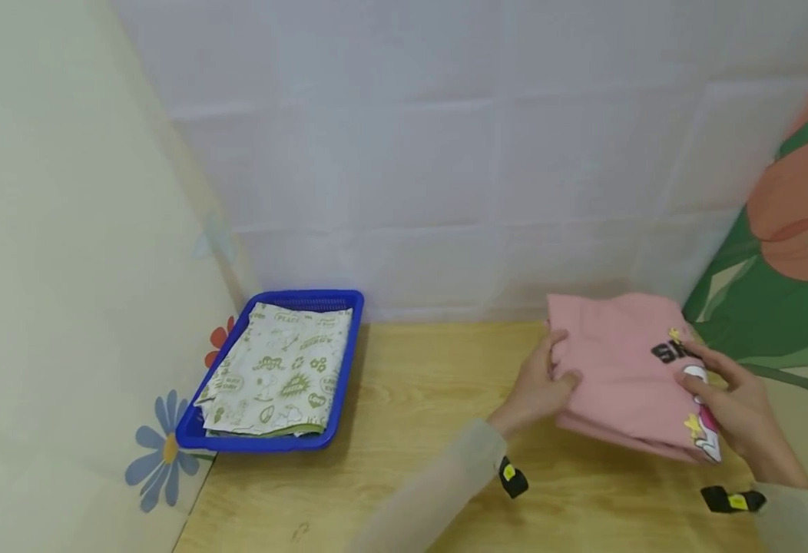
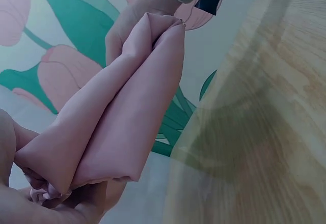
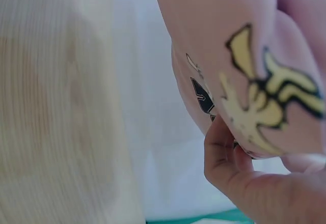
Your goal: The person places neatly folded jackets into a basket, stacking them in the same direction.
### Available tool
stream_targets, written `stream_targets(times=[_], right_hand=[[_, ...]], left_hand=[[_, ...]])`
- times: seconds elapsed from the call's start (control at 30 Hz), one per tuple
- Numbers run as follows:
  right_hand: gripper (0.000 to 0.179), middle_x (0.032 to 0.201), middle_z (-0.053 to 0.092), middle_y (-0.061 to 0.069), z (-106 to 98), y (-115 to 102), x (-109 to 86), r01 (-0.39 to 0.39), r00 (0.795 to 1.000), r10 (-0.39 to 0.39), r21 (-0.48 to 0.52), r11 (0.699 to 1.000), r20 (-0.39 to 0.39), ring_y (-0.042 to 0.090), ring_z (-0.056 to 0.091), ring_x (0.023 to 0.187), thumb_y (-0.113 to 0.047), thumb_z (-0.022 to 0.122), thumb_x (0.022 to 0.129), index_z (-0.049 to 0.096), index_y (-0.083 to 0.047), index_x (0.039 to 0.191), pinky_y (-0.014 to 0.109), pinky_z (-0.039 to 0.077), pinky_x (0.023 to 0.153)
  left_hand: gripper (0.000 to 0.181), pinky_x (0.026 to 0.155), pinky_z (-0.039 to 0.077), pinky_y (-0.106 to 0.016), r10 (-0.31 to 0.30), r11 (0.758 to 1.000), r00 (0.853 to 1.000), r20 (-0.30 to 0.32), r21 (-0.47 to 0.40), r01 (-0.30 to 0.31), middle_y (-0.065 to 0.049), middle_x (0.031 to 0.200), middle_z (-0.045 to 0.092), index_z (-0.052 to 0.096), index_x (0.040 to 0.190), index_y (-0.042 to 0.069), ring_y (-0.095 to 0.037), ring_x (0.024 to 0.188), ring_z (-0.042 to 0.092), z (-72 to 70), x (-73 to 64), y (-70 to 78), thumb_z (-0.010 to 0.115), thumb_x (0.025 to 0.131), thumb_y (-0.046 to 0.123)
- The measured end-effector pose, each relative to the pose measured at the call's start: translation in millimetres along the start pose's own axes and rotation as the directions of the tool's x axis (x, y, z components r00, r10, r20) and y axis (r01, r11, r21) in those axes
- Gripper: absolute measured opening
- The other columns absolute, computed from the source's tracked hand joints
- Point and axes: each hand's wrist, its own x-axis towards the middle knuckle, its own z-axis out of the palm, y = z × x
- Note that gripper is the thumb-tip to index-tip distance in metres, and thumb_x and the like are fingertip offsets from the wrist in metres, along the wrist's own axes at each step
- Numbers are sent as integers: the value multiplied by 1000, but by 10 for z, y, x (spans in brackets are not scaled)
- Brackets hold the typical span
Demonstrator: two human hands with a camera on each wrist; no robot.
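A folded pink garment (image 1: 611, 369) with black letters and a cartoon print is held up at the right of the head view, over the wooden table. My left hand (image 1: 538, 384) grips its left edge, thumb on top. Along the printed right edge, my right hand (image 1: 736, 403) pinches it. The left wrist view shows the garment's thick folded layers (image 2: 122, 102) side-on, raised off the tabletop. Yellow and black print (image 3: 265, 91) shows close up in the right wrist view, above the fingers of the right hand (image 3: 254, 188).
A blue plastic basket (image 1: 346, 384) stands at the left of the table (image 1: 418, 415), holding a folded white cloth (image 1: 279, 369) with green print. White sheeting (image 1: 404, 169) hangs behind. A floral cloth (image 1: 798, 230) hangs at the right, and a pale one with flowers at the left.
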Motion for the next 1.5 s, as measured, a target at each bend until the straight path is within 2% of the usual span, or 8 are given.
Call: stream_targets(times=[0.2,0.4,0.53,0.77,0.93,1.13,1.33,1.5], right_hand=[[60,121,47,-17,216,-59,23,20,999,-21,35,999,31,5,69,74,-10,70,103,56,-37,156,25,61,58],[60,122,48,-13,447,-143,49,75,994,-81,77,994,72,3,72,79,-8,70,103,57,-32,156,24,61,57],[60,124,45,-9,622,-219,74,130,981,-143,108,986,132,3,73,83,-5,68,104,55,-28,158,25,61,57],[68,131,41,-12,933,-247,138,268,942,-237,-108,957,238,5,71,85,-7,66,106,41,-25,166,30,64,59],[77,141,41,-7,1207,-263,175,284,928,-232,-151,947,291,8,73,86,-10,70,104,32,-27,170,32,65,64],[81,152,35,11,1443,-293,181,342,912,-288,-154,927,291,1,68,100,-8,73,102,32,-23,170,30,65,70],[82,151,33,16,1619,-360,171,399,898,-345,-177,900,274,-2,60,107,-6,76,99,34,-18,169,23,63,73],[81,149,36,15,1795,-375,135,389,891,-354,-75,918,286,1,65,105,-1,74,98,36,-15,168,25,64,72]], left_hand=[[69,81,60,-22,65,996,998,17,52,-66,-8,151,58,44,160,34,-4,100,64,-286,-65,18,72,99,18],[72,78,63,-26,99,995,995,30,-4,-99,-6,149,55,42,161,32,-7,93,69,-597,-137,7,73,98,14],[73,78,65,-29,115,993,993,30,-41,-114,-5,142,53,43,161,29,-12,91,72,-812,-189,32,73,97,11],[72,79,66,-31,134,991,991,-2,-13,-134,-8,144,52,44,160,29,-16,95,73,-1095,-291,66,73,96,10],[72,81,66,-33,148,989,988,-40,27,-147,-12,148,51,43,161,27,-23,101,74,-1300,-378,48,71,97,11],[72,82,66,-36,176,984,983,-54,32,-175,-16,146,51,44,161,23,-30,100,75,-1473,-418,58,70,96,7],[71,85,66,-39,215,976,974,-72,64,-210,-22,145,52,44,160,17,-35,105,73,-1642,-464,90,68,94,5],[72,92,64,-40,222,975,970,-104,31,-220,-25,154,48,45,160,10,-32,121,62,-1834,-561,58,69,93,3]])
